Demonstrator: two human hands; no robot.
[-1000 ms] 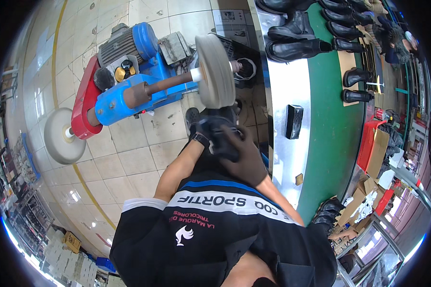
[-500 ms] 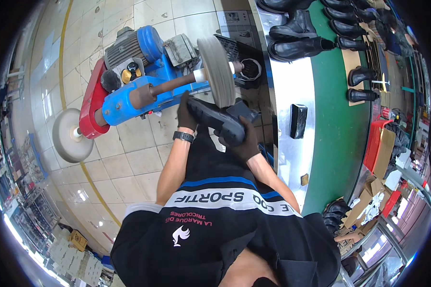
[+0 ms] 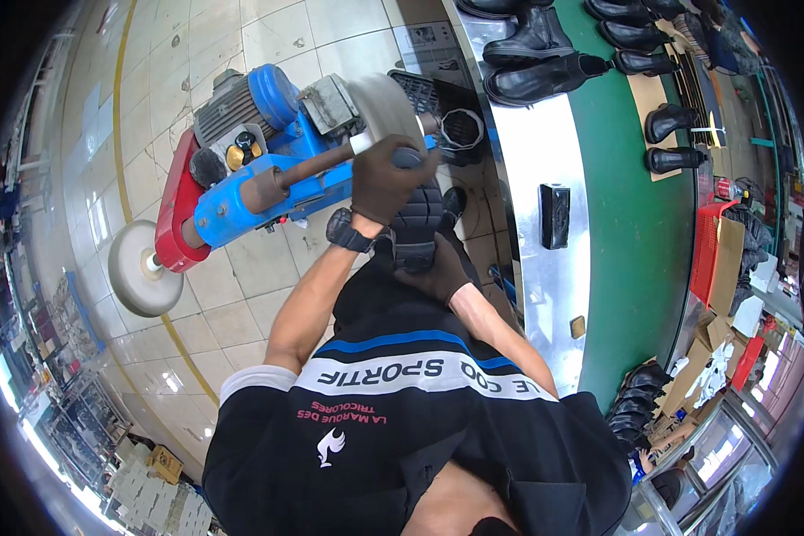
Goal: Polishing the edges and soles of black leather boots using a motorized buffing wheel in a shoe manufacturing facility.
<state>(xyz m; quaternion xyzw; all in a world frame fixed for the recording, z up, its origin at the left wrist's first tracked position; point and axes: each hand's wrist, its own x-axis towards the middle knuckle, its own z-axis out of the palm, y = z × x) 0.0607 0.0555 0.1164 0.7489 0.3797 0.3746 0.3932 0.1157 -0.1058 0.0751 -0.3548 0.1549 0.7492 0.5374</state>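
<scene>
A black boot (image 3: 417, 217) is held close in front of me, its ridged sole turned up toward my head. My left hand (image 3: 389, 181), in a dark brown glove, is closed over its far end, right by the spinning buffing wheel (image 3: 382, 112). My right hand (image 3: 442, 272), gloved alike, wraps round the near end of the boot. The boot's upper is mostly hidden under the sole and my hands. Whether it touches the wheel I cannot make out. The wheel sits on the shaft of a blue polishing machine (image 3: 232, 204).
A second, pale wheel (image 3: 143, 268) is on the machine's left end, beside its red guard (image 3: 177, 192). To my right runs a green bench (image 3: 630, 241) with a metal edge, bearing several black boots (image 3: 545, 79) and a black block (image 3: 556, 216). A black bin (image 3: 463, 134) stands beyond the wheel.
The boot has swung from slanting sideways to pointing away from me, sole up. My left hand has moved right and over its far end; my right hand has come a little nearer me.
</scene>
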